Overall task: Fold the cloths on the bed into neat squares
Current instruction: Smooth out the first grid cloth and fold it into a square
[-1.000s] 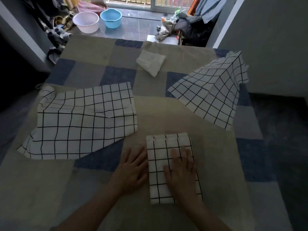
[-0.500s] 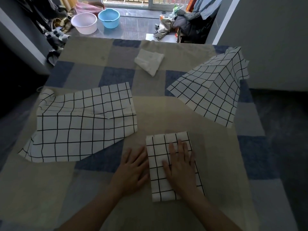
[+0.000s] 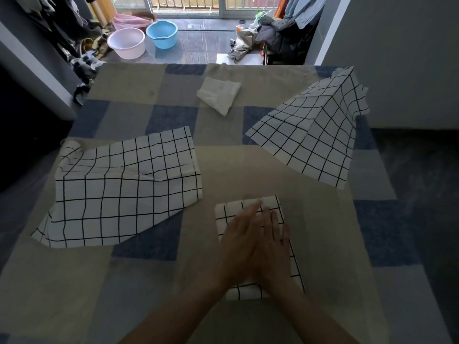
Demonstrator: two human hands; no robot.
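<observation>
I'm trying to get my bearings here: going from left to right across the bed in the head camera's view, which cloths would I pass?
Large unfolded checked cloth → small plain white cloth near the far edge → folded checked cloth under both hands → draped checked cloth at the right.

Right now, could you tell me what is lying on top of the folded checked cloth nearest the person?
Both hands, left hand and right hand, lie flat on the folded checked cloth, covering its middle.
</observation>
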